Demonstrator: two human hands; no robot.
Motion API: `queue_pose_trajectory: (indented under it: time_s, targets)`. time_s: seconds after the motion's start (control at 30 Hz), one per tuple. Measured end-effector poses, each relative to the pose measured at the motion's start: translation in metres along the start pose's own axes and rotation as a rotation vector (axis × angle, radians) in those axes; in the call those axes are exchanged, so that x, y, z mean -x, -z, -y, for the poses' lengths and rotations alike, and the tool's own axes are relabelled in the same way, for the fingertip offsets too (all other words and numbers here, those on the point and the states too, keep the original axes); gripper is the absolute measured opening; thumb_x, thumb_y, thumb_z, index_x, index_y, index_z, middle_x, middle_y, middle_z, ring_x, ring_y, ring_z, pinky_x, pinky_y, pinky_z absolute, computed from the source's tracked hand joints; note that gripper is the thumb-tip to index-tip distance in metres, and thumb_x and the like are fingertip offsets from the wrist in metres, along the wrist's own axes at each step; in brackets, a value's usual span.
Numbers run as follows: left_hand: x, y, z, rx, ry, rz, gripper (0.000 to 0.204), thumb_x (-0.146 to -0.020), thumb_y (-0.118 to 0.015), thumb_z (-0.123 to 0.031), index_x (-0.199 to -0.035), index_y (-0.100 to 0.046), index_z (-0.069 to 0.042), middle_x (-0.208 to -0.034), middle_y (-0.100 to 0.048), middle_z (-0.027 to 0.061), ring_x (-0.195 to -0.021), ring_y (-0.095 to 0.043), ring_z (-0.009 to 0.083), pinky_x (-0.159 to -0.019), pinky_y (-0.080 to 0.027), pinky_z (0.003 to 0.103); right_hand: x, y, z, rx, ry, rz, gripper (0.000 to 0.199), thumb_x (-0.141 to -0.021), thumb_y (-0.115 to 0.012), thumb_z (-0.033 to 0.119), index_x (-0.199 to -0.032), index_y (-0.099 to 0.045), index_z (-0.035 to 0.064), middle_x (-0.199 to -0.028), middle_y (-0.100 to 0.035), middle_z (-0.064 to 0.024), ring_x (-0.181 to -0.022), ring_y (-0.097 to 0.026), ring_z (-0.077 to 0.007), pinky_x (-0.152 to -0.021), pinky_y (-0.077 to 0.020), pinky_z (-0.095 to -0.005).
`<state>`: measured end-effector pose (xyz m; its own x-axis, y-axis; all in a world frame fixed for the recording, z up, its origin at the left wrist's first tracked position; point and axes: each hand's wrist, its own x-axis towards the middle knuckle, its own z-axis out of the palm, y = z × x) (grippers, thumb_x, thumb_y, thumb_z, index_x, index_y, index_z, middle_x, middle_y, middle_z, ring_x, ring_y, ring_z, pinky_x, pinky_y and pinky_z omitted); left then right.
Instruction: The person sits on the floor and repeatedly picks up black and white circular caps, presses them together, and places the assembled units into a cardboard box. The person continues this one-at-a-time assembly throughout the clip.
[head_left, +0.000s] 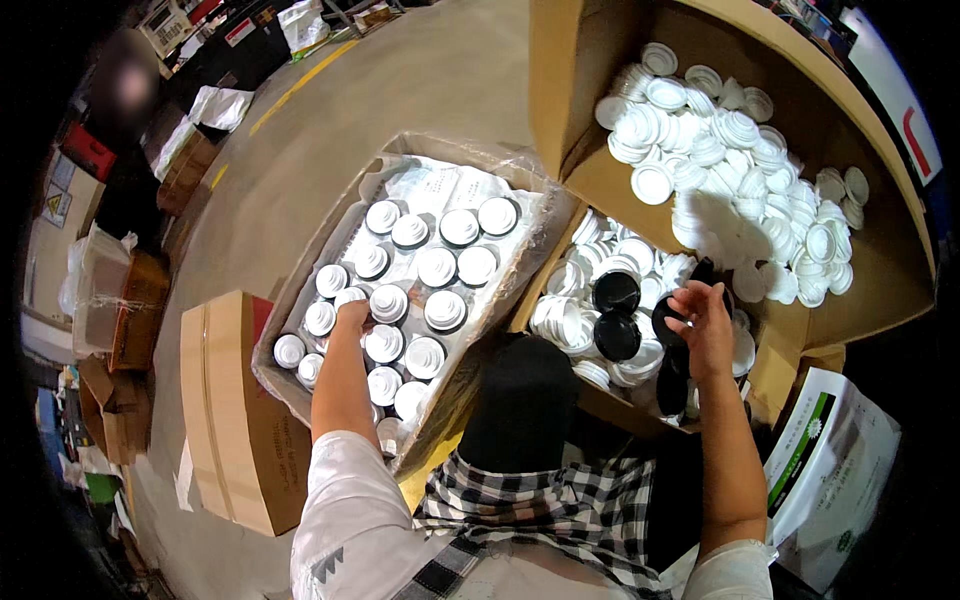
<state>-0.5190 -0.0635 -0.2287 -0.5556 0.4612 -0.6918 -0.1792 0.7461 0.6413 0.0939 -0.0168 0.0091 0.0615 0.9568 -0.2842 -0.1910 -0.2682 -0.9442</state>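
On the left, an open carton (268, 350) lined with clear plastic holds rows of white stepped round caps (437, 267), several with black rims beneath. My left hand (352, 314) reaches into it, its fingers closed round a white stepped cap (349, 297); the fingertips are partly hidden. To the right, my right hand (704, 318) is over a box of white lids, with bent fingers against the edge of a black round lid (664, 322). More black lids (616, 291) lie beside it on the white lids (565, 320).
A large tilted carton (556, 90) full of loose white lids (700, 150) stands at the far right. A closed carton (225, 410) sits left of the lined one. A white printed sack (840, 470) lies by my right arm. A person (125, 130) is at the far left.
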Motion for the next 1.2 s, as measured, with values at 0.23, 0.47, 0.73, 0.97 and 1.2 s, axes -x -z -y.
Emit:
queue_pose_trajectory:
  time_s: [0.23,0.47,0.73,0.97,1.2]
  targets:
    - [0.043,-0.010,-0.002,-0.788,-0.583,-0.375,0.024,-0.078,-0.061,-0.018,-0.101,-0.066,-0.010,-0.075,-0.065,0.0127,-0.066,-0.062,0.0289,-0.063,-0.050,0.043,0.000,0.011,0.012,-0.036,0.062,-0.032,0.060,-0.091,-0.038,0.058,-0.115,-0.051,0.0044,-0.100,-0.057,-0.0055,-0.092,-0.056,-0.0154,-0.076,-0.0474,-0.0311]
    - [0.136,-0.116,-0.018,-0.910,-1.343,-0.236,0.042,-0.077,-0.063,-0.036,-0.109,-0.060,-0.009,-0.114,-0.056,0.0153,-0.112,-0.047,0.0344,-0.097,-0.033,0.050,-0.002,0.019,0.020,-0.027,0.081,-0.053,0.058,-0.091,-0.039,0.057,-0.114,-0.052,0.0051,-0.101,-0.058,-0.0065,-0.096,-0.056,-0.0172,-0.079,-0.0469,-0.0326]
    - [0.167,-0.125,0.003,-1.005,-1.224,0.023,0.044,-0.069,-0.068,-0.023,-0.110,-0.057,-0.010,-0.108,-0.058,0.0130,-0.103,-0.053,0.0328,-0.094,-0.036,0.045,0.002,0.037,0.034,-0.097,0.153,-0.094,0.062,-0.092,-0.037,0.057,-0.116,-0.050,0.0017,-0.102,-0.057,-0.0084,-0.096,-0.056,-0.0184,-0.079,-0.0471,-0.0332]
    - [0.146,-0.092,-0.016,-0.900,-1.211,-0.126,0.044,-0.080,-0.064,-0.033,-0.117,-0.058,-0.011,-0.120,-0.055,0.0174,-0.116,-0.047,0.0373,-0.099,-0.034,0.046,-0.003,0.061,0.049,-0.165,0.220,-0.155,0.062,-0.093,-0.036,0.056,-0.118,-0.048,0.0009,-0.104,-0.056,-0.0102,-0.097,-0.056,-0.0200,-0.081,-0.0467,-0.0344]
    - [0.120,-0.105,0.000,-0.967,-0.818,-0.353,0.053,-0.079,-0.061,-0.046,-0.125,-0.055,-0.019,-0.142,-0.029,0.0197,-0.126,-0.030,0.0440,-0.100,-0.031,0.054,-0.045,0.100,0.038,0.066,0.240,-0.336,0.050,-0.091,-0.048,0.049,-0.113,-0.052,0.0049,-0.098,-0.060,-0.0064,-0.091,-0.058,-0.0183,-0.078,-0.0464,-0.0336]
